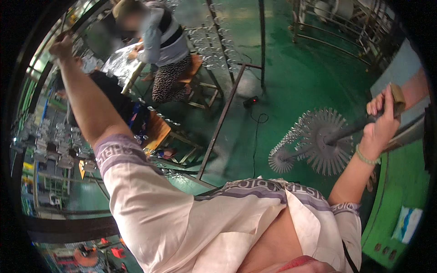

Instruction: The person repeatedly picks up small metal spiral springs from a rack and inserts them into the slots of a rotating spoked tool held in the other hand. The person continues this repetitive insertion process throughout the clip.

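My left arm stretches up to the far left. There my left hand point(63, 46) is closed near a dark metal frame bar point(78, 22); what its fingers hold is too small and dim to make out. At the right, my raised right hand point(381, 119) is closed around the upper end of a dark shaft point(350, 129). A tan block-like piece point(398, 100) shows beside its fingers. Along the shaft sit a large round grey rack with many radiating prongs point(328, 142) and a smaller one point(281, 161), hanging over the green floor.
A seated person point(166, 50) works at a bright table point(122, 63) on the upper left. Metal frames hung with shiny parts point(211, 48) stand nearby. A small black device point(250, 101) with a cable lies on the floor. A green cabinet point(400, 182) stands right; metal racks point(332, 27) stand behind.
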Motion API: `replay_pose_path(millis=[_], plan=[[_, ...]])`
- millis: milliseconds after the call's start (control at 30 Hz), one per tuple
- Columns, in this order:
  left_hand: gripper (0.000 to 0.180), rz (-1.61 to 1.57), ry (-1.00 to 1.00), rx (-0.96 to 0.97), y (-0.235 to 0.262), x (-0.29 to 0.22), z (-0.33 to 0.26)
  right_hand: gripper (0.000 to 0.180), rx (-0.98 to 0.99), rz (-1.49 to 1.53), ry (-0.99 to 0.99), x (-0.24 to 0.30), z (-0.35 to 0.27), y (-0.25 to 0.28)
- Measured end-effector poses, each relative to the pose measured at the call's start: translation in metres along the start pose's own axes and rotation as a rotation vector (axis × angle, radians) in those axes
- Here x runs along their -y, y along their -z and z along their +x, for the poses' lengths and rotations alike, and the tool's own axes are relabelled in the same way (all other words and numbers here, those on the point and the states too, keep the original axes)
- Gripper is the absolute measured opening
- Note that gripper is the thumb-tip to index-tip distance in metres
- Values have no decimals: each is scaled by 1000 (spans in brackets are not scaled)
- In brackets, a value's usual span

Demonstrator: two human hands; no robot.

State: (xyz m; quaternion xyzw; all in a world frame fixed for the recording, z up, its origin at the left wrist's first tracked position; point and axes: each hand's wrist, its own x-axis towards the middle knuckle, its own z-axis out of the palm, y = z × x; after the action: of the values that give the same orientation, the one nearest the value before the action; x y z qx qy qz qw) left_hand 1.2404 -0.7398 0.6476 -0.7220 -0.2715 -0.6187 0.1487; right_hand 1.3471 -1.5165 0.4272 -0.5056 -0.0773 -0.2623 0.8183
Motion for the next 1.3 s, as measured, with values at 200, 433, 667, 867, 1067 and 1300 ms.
replay_pose_path(millis=[200,433,667,867,1067,1300], plan=[[35,180,187,148,-30,8,21,17,-2,-9,65,13,-7,-3],[36,511,157,-43,-49,6,24,16,4,-15,60,17,-10,-8],[26,648,158,93,-1,-62,-22,16,0,-34,42,15,-10,-8],[11,159,42,-169,-21,-39,-24,18,-17,-62,46,18,-8,-6],[13,-360,42,-95,7,-69,-44,20,35,-56,21,20,-5,-3],[14,-780,26,72,8,-51,-45,18,163,3,-3,22,-2,9]])
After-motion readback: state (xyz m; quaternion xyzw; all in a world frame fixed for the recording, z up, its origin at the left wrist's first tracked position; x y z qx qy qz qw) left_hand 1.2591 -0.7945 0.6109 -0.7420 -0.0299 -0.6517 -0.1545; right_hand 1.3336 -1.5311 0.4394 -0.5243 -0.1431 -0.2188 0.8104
